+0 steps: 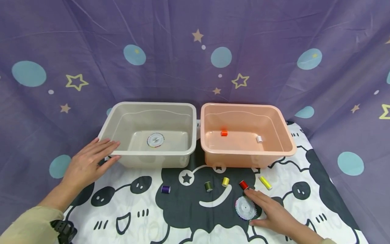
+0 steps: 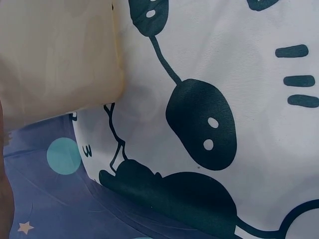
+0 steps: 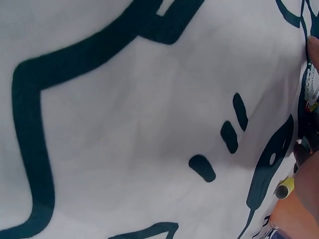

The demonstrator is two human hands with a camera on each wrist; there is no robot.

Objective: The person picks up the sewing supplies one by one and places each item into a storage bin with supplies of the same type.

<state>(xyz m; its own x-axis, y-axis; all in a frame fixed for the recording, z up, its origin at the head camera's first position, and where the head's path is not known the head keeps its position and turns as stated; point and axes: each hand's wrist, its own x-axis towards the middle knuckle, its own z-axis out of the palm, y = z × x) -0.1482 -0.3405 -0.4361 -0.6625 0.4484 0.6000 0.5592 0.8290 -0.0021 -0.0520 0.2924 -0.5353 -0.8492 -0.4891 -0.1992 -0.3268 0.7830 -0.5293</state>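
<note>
Two plastic tubs [image 1: 152, 153], two pin wheels [image 1: 245, 208], six short thread spools [image 1: 208, 186], one longer yellow cylinder [image 1: 265, 183], seemingly another spool

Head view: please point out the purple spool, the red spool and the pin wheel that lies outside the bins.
Purple spool [image 1: 166, 189]: head view, middle of its wound thread.
Red spool [image 1: 243, 184]: head view, side of its thread.
Pin wheel [image 1: 245, 208]: head view, near the disc's centre.
</note>
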